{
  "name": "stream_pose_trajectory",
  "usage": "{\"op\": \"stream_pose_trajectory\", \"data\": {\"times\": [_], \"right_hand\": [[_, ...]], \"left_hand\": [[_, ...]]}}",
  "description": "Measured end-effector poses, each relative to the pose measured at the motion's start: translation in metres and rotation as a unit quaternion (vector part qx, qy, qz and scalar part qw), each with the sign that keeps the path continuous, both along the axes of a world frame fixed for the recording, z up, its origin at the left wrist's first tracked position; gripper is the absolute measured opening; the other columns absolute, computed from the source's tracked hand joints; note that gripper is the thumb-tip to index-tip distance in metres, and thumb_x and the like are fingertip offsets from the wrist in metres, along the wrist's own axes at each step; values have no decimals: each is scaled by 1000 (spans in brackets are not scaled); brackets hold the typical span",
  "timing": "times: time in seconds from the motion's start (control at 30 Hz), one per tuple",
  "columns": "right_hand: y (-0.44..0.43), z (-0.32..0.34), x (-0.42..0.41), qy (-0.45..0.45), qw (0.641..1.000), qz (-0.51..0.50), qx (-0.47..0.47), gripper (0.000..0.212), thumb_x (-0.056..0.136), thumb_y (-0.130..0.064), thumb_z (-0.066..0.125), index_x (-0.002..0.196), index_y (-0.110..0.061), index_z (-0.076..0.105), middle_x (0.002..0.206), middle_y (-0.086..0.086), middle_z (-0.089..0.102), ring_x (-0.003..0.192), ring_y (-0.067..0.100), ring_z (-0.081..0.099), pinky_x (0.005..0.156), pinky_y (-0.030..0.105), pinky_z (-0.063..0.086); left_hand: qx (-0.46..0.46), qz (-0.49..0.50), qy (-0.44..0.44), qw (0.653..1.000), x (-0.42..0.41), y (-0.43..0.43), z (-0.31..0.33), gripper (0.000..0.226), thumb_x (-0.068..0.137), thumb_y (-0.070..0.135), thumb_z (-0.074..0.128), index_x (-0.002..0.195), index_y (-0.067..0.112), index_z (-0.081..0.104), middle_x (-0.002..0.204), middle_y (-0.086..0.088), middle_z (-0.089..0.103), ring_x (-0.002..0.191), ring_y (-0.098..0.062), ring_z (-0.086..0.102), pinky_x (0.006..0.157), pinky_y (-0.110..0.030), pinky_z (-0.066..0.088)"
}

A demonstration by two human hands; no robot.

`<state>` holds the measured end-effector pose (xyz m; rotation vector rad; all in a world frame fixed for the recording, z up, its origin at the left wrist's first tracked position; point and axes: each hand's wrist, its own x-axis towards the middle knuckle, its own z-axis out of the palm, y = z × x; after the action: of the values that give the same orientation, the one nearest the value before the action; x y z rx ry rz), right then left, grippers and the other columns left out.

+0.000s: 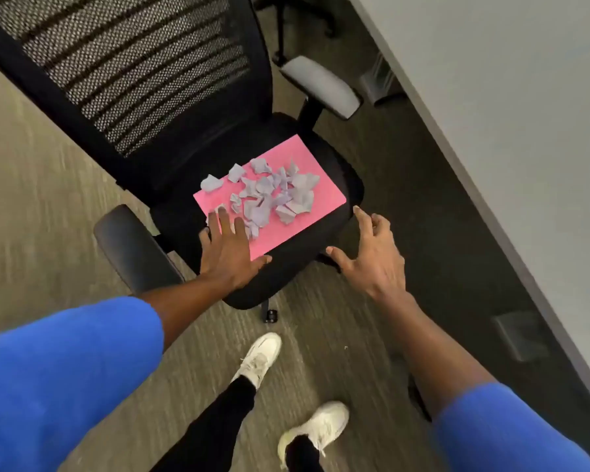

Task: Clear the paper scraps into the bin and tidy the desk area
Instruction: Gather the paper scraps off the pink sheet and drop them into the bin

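Note:
A pink sheet [321, 195] lies flat on the black seat of an office chair [300, 267]. Several crumpled pale purple paper scraps [266, 195] are heaped on the sheet. My left hand [227, 253] rests flat with spread fingers on the sheet's near left corner, touching the nearest scraps. My right hand [372, 257] hovers open just off the seat's right front edge, apart from the sheet and holding nothing. No bin is in view.
The chair's mesh back [133, 69] rises at the top left, with armrests at left [130, 247] and right [321, 86]. A grey desk [508, 114] runs along the right side. My feet in white shoes [259, 359] stand on the carpet below the chair.

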<state>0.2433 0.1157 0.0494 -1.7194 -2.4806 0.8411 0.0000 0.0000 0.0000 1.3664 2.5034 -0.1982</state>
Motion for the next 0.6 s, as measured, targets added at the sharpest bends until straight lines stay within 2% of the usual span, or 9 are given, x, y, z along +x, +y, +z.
{"op": "stream_pose_trajectory", "data": {"times": [0.17, 0.27, 0.5, 0.6], "right_hand": [[13, -43, -56, -9, 998, 49, -26, 94, 87, -66, 69, 160, -47, 12, 170, 11, 16, 152, 38, 36, 107, 64, 51], [26, -67, -90, -31, 996, 86, -18, 95, 86, -66, 71, 159, -48, 13, 170, 14, 15, 152, 40, 33, 101, 60, 55], [60, -112, -151, -93, 984, 152, 4, 92, 87, -61, 74, 159, -50, 17, 170, 15, 12, 153, 41, 27, 92, 52, 60], [69, -125, -167, -108, 979, 171, -3, 92, 89, -51, 77, 159, -50, 18, 169, 14, 12, 153, 41, 26, 92, 49, 60]], "left_hand": [[-7, 48, -67, 997, -37, 18, -30, 132, 70, 77, 79, 165, 18, 9, 173, -23, -6, 157, -48, 14, 117, -68, 38], [5, 33, -78, 996, -52, 28, -52, 138, 67, 75, 83, 166, 26, 1, 172, -23, -11, 156, -49, 16, 113, -65, 46], [23, -7, -87, 996, -74, 36, -99, 139, 68, 74, 82, 164, 39, -10, 171, -24, -16, 151, -50, 21, 104, -62, 53], [26, -32, -76, 996, -77, 39, -110, 133, 72, 75, 79, 164, 45, -13, 172, -23, -16, 153, -51, 18, 105, -67, 48]]}}
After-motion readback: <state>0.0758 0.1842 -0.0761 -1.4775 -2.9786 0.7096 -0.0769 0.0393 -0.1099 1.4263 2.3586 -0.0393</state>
